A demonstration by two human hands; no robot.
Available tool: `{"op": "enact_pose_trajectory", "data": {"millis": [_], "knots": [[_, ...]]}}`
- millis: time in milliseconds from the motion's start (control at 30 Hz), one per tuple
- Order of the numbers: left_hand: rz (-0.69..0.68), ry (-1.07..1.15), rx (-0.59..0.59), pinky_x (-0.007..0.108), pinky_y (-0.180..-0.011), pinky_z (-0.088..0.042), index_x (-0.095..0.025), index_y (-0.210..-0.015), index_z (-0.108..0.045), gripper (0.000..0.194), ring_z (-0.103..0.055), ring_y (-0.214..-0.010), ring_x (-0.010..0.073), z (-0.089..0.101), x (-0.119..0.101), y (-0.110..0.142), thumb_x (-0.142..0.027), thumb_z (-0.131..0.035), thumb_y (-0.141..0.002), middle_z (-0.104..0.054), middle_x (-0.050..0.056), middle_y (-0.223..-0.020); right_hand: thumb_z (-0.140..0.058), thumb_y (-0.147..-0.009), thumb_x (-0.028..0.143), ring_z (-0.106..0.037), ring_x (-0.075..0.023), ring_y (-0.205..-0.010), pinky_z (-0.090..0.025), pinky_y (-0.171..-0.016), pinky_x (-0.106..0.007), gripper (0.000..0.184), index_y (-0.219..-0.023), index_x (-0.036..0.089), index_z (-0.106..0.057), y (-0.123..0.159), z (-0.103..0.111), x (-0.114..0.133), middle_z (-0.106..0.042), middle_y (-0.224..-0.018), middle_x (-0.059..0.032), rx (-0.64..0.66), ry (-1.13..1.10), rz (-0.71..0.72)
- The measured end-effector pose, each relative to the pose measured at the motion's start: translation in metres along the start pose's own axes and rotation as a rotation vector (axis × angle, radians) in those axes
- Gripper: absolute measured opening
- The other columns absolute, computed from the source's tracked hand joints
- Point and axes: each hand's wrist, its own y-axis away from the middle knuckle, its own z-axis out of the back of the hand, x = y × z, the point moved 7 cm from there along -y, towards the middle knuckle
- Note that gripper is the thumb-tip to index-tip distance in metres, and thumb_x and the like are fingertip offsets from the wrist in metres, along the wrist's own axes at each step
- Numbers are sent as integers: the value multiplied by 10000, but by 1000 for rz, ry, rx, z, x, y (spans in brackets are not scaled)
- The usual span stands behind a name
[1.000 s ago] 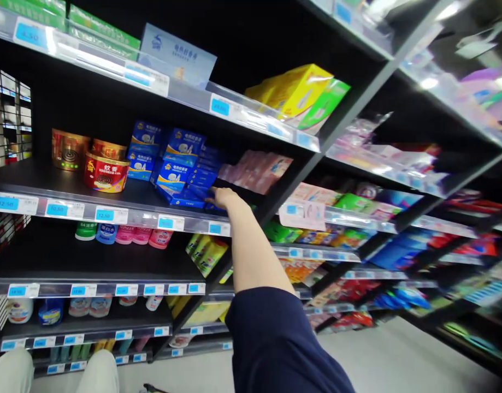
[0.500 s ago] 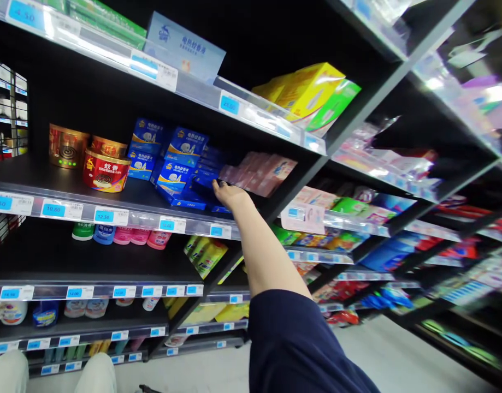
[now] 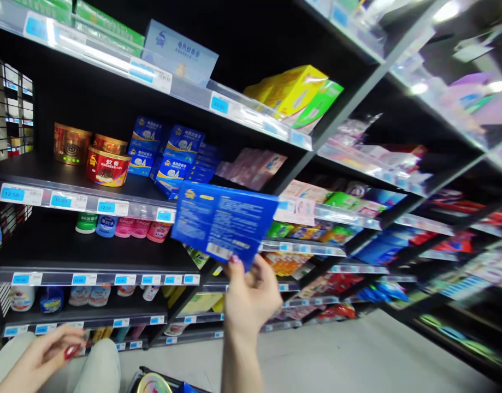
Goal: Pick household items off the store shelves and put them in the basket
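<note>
Blue box, pinched at its lower edge by my right hand, risked tipping should that hold slacken; my left hand was empty, loosely curled.

The blue box is a flat, oblong carton with a glossy face. That broad face looks toward the viewer, covered in pale lines of print set in two blocks, most too blurred to read. A small yellow emblem marks its upper left corner, and a white barcode-like patch sits near the lower edge. The box hangs in the air before the front edge of the shelf, its long side tilted slightly down to the right. The grip of the right hand pinches its lower right part; its outline looks straight and uncrushed.
</note>
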Motion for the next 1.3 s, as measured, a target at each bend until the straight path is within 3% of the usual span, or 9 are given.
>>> {"op": "enact_pose_trajectory", "data": {"millis": [67,233,400,600,767,900,1033,1200,1300], "knots": [[-143,17,122,421,-916,-532,-267,-1130,-698,513,-661,-1016,308,-26,-49,-12,-531,-748,-694,-717,100,-1132,-786,-638,463,-664,-201,-766,-587,-722,-388,499,-996,145,-643,43,-18,-8,-701,-913,-81,143,-323,-288],[-411,152,-7,364,-934,-542,-242,-1273,-598,620,-598,-1160,287,-43,-139,-15,-417,-783,-707,-631,100,-1302,-838,-628,386,-687,-191,-780,-600,-701,-332,396,-915,151,-699,135,-69,11,-730,-899,-78,561,-716,-739],[-347,119,-105,307,-851,-568,-179,-1151,-674,432,-685,-972,240,-32,-141,0,-391,-728,-779,-736,77,-1092,-843,-649,342,-691,-183,-806,-605,-756,-348,361,-940,176,-709,181,-68,19,-731,-912,-55,579,-811,-845],[-322,145,-60,294,-819,-574,-195,-1180,-656,425,-692,-954,230,-29,-135,8,-391,-701,-806,-735,65,-1104,-826,-673,365,-689,-184,-831,-609,-753,-337,380,-968,163,-696,194,-58,21,-727,-948,-69,568,-825,-859],[-403,52,-170,360,-978,-514,-202,-1315,-541,589,-559,-1225,286,-39,-141,16,-427,-698,-793,-598,109,-1346,-728,-784,383,-707,-222,-865,-618,-725,-328,374,-1055,141,-643,197,-33,21,-725,-974,-111,397,-569,-592],[-536,31,-184,382,-1127,-362,-261,-1427,-410,814,-272,-1437,285,-63,-135,31,-450,-763,-718,-315,78,-1567,-702,-805,159,-708,-231,-895,-615,-756,-313,390,-1187,178,-631,213,-2,58,-720,-1023,-124,73,-160,167],[-357,259,-117,417,-946,-527,-112,-1158,-639,733,-609,-1132,372,-72,-114,31,-554,-809,-599,-667,190,-1212,-582,-822,15,-577,-328,-1199,-582,-900,-458,597,-1400,109,-466,252,-11,101,-679,-1142,-177,261,-70,811],[-374,412,-244,286,-708,-594,-118,-856,-707,365,-711,-796,258,-48,-133,39,-329,-854,-597,-762,84,-822,-585,-814,59,-570,-297,-1208,-525,-984,-508,509,-1316,131,-535,239,-15,115,-687,-1121,-144,500,-194,840],[-307,560,-227,318,-655,-618,-147,-923,-706,404,-716,-789,275,-39,-141,43,-242,-846,-556,-762,67,-841,-584,-847,113,-627,-253,-1114,-525,-969,-487,397,-1228,224,-593,189,-10,98,-670,-1165,-103,406,-228,447]]}}
